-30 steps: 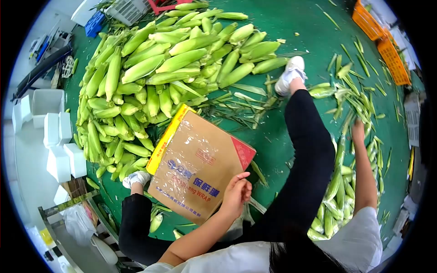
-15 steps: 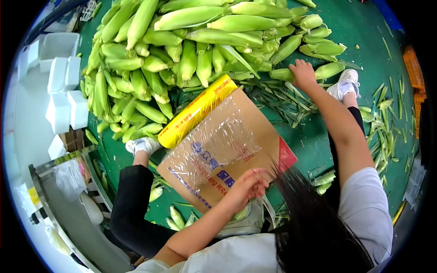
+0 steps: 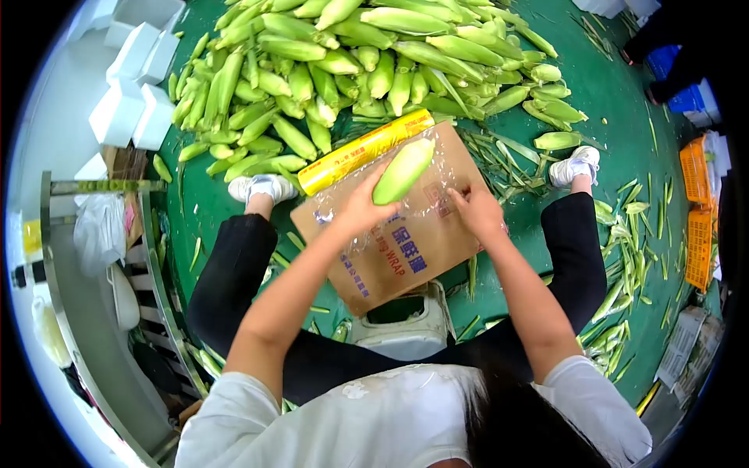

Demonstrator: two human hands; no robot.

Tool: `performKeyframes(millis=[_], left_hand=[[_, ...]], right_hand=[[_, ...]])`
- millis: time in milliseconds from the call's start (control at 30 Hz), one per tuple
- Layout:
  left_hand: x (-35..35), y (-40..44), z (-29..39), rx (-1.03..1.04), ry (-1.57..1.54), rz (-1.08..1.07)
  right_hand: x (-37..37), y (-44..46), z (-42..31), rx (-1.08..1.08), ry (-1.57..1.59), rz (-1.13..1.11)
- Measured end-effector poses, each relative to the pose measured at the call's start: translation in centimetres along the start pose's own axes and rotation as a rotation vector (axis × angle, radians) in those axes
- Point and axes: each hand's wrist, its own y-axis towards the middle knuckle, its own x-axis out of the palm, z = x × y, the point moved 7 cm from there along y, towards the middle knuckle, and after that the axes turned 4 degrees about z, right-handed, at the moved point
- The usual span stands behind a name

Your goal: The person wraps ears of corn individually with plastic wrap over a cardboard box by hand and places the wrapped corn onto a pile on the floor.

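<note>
My left hand (image 3: 365,207) is closed around the lower end of a green ear of corn (image 3: 404,171), its husk still on, tilted up to the right. The ear is over a cardboard box (image 3: 374,277) with blue and red print, partly covered by clear plastic film (image 3: 343,209). A yellow printed roll of cling film (image 3: 363,154) lies along the far edge of the box. To the right of the ear, my right hand (image 3: 478,210) is above the box near the film's right side, fingers bent and apart. I see nothing held in it.
A large pile of corn (image 3: 343,58) lies ahead on the green floor (image 3: 511,242). Loose husk leaves (image 3: 624,288) are strewn at the right. White foam boxes (image 3: 117,113) and a metal rack (image 3: 70,312) stand at the left, orange crates (image 3: 697,249) at the right. Another person's dark-clothed legs (image 3: 663,39) show at the upper right.
My right hand has come back from the corn at the far right to the box. My left hand has moved forward and now holds an ear. The head view has shifted.
</note>
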Motion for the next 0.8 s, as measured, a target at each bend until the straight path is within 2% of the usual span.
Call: performKeyframes(millis=[67, 100, 167, 200, 233, 300, 333, 433, 467, 567, 600, 700, 733, 767, 800], left_hand=[[-2.1, -0.8, -0.2, 0.179, 0.491, 0.02], [-2.5, -1.3, -0.8, 0.185, 0.505, 0.006], [-2.4, -2.1, -1.4, 0.198, 0.53, -0.027], [-1.7, -2.3, -1.4, 0.222, 0.645, -0.085], [-1.2, -2.1, -1.0, 0.23, 0.63, -0.086], [0.0, -1.8, -0.4, 0.234, 0.603, -0.094], [0.0, -1.9, -0.3, 0.221, 0.656, -0.04], [-2.8, -6.5, 1.5, 0.378, 0.724, 0.349], [-1.7, -8.6, -0.8, 0.355, 0.766, 0.13], [-2.6, -11.3, -4.2, 0.256, 0.765, 0.163], [-3.0, -11.4, -3.3, 0.363, 0.731, 0.246], [-4.2, -10.9, -4.7, 0.524, 0.785, 0.195], [-4.2, -10.8, -6.4, 0.409, 0.695, -0.045], [-5.5, -11.5, -6.0, 0.266, 0.54, -0.015], [-6.2, -12.0, -5.0, 0.31, 0.488, -0.054]], right_hand=[[3.7, 0.7, 2.1, 0.036, 0.24, 0.034], [4.6, 0.0, 3.9, 0.288, 0.838, -0.001], [0.8, -2.2, 1.4, 0.34, 1.122, 0.073], [1.0, -2.2, 0.4, 0.114, 1.11, 0.119], [-0.6, -2.7, -3.2, -0.253, 0.841, 0.244], [0.0, -3.7, -10.9, -0.811, 0.342, 0.204], [1.2, -3.3, -11.9, -0.869, 0.299, 0.14], [4.3, -2.5, -14.3, -1.026, 0.208, 0.019], [4.4, -2.1, -14.4, -1.06, 0.19, 0.016], [5.4, -0.9, -13.9, -1.105, 0.073, -0.061], [5.8, -0.3, -14.0, -1.102, 0.05, -0.075], [6.1, -0.1, -13.7, -1.072, 0.069, -0.115], [5.9, -0.3, -13.2, -1.051, 0.07, -0.145], [5.3, -0.7, -13.3, -1.03, 0.069, -0.178], [4.5, -1.7, -12.7, -0.998, 0.087, -0.218]])
